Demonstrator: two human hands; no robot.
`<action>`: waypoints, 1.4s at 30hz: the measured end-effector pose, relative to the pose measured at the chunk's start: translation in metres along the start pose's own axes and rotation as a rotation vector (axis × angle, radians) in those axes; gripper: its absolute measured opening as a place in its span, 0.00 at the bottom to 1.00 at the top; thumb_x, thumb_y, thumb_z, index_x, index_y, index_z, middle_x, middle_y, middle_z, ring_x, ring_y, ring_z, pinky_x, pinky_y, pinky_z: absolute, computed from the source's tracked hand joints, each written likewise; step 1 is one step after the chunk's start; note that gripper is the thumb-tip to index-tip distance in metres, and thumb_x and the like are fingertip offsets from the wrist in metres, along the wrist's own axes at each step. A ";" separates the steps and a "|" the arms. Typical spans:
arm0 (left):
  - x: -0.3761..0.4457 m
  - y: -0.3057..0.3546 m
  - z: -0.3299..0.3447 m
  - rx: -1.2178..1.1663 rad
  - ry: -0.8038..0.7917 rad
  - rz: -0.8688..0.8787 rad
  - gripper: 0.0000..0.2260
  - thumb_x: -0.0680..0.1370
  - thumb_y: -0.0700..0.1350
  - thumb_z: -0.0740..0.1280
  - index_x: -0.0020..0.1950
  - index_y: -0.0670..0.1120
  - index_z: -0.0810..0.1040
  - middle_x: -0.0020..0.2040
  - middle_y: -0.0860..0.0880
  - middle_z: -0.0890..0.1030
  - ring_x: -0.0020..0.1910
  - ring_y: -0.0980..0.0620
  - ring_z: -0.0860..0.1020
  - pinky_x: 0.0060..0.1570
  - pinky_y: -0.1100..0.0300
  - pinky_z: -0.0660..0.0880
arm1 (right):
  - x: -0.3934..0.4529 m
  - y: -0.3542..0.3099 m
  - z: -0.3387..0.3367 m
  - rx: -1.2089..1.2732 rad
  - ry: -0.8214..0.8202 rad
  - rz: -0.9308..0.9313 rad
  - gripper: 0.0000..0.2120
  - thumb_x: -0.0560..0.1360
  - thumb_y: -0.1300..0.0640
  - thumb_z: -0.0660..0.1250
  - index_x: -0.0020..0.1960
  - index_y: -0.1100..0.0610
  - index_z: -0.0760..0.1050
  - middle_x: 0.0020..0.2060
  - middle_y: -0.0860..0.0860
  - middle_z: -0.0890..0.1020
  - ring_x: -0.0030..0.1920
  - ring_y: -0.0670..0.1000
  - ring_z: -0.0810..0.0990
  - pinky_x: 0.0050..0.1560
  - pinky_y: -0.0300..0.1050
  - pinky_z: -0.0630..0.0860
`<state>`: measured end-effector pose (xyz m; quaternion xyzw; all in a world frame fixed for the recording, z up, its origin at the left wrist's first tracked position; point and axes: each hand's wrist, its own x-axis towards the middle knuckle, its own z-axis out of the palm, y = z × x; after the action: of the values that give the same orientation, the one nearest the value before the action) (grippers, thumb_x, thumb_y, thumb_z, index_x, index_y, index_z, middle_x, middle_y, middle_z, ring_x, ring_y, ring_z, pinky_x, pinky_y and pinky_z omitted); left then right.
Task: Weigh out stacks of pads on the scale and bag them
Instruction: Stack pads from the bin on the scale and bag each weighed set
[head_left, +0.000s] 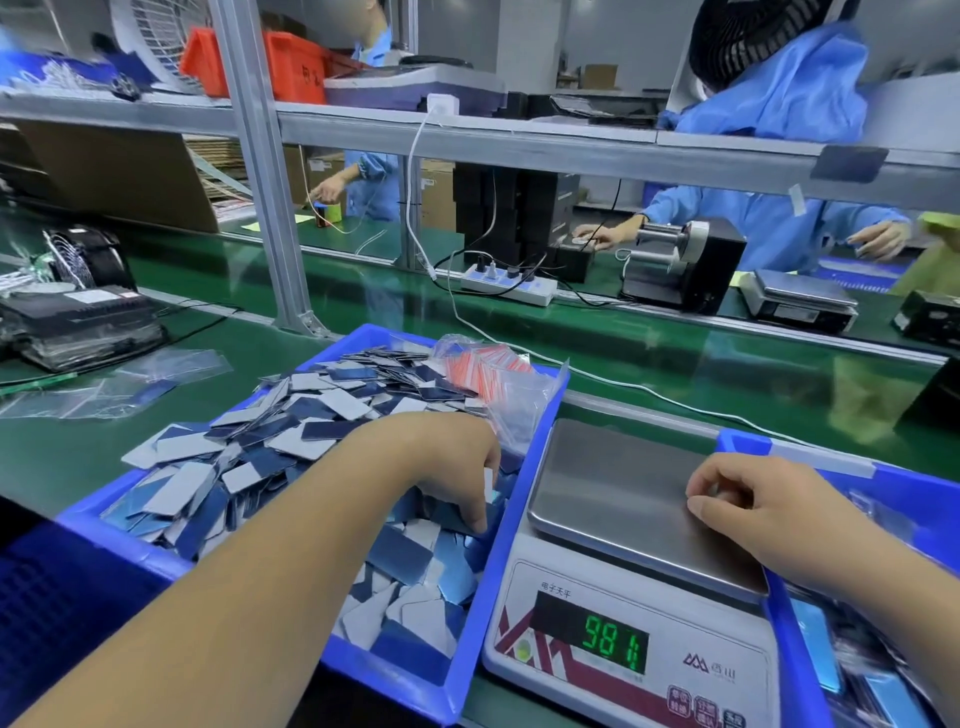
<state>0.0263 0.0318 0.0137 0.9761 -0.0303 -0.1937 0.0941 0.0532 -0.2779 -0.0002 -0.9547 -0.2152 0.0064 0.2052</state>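
Observation:
A blue bin (519, 499) in front of me holds a loose heap of grey and blue pads (291, 436). My left hand (457, 467) reaches down into the heap near the bin's right wall, fingers curled on a few pads. To its right stands a white scale (623, 639) with a bare steel pan (613, 483); its green display reads 981. My right hand (753, 499) rests on the pan's right edge, fingers curled loosely, holding nothing that I can see. A clear bag of orange-striped pieces (488, 366) lies at the bin's far right corner.
A second blue bin (779, 623) with bagged blue items stands right of the scale. Empty clear bags (104, 384) lie on the green belt at left beside a black device (78, 322). A power strip (509, 286), label dispenser (685, 260) and workers are across the line.

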 end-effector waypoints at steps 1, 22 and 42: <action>0.000 0.000 0.000 0.002 0.004 0.008 0.15 0.68 0.55 0.79 0.49 0.53 0.79 0.45 0.56 0.79 0.41 0.55 0.77 0.35 0.59 0.70 | 0.000 0.001 0.000 -0.002 -0.002 -0.003 0.11 0.74 0.51 0.69 0.43 0.33 0.74 0.29 0.41 0.80 0.34 0.40 0.77 0.34 0.38 0.70; 0.007 -0.016 0.003 -0.151 0.289 0.025 0.10 0.74 0.51 0.74 0.41 0.54 0.73 0.42 0.55 0.73 0.38 0.54 0.72 0.32 0.59 0.64 | 0.004 0.008 0.004 -0.011 0.000 -0.007 0.10 0.74 0.49 0.69 0.45 0.33 0.74 0.30 0.40 0.80 0.33 0.39 0.77 0.33 0.38 0.69; 0.011 -0.012 0.000 -0.166 0.298 0.028 0.11 0.77 0.44 0.69 0.58 0.54 0.75 0.48 0.54 0.74 0.42 0.56 0.72 0.36 0.62 0.65 | 0.002 0.003 0.001 0.020 -0.003 -0.017 0.10 0.74 0.49 0.69 0.44 0.32 0.73 0.31 0.40 0.80 0.32 0.39 0.76 0.32 0.34 0.68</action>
<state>0.0373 0.0421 0.0076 0.9823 -0.0134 -0.0473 0.1806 0.0559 -0.2790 -0.0020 -0.9508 -0.2236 0.0080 0.2144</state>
